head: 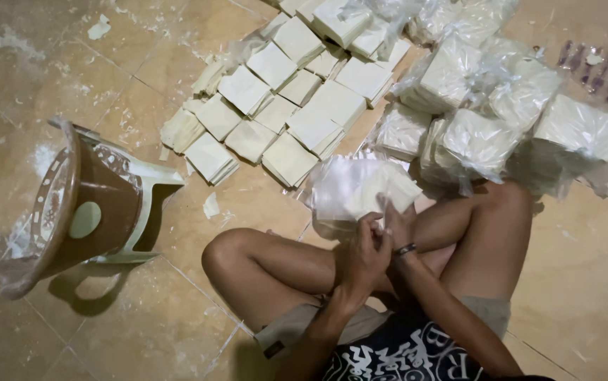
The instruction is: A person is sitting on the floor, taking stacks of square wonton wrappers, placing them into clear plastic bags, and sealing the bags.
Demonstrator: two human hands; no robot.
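A: What carries the things?
B: A tiled floor (586,282), tan and glossy, dusted with white powder that lies thickest at the upper left.

A: What lies directly on it?
B: At the top centre, loose stacks of pale square sheets (283,106), set edge to edge in slanted rows. Just to their right, a heap of clear plastic bags filled with the same sheets (501,106). At the left, an overturned brown-and-white plastic stool (92,204), resting on its side, well apart from the stacks. Small white scraps (211,206) lie between the stool and the stacks.
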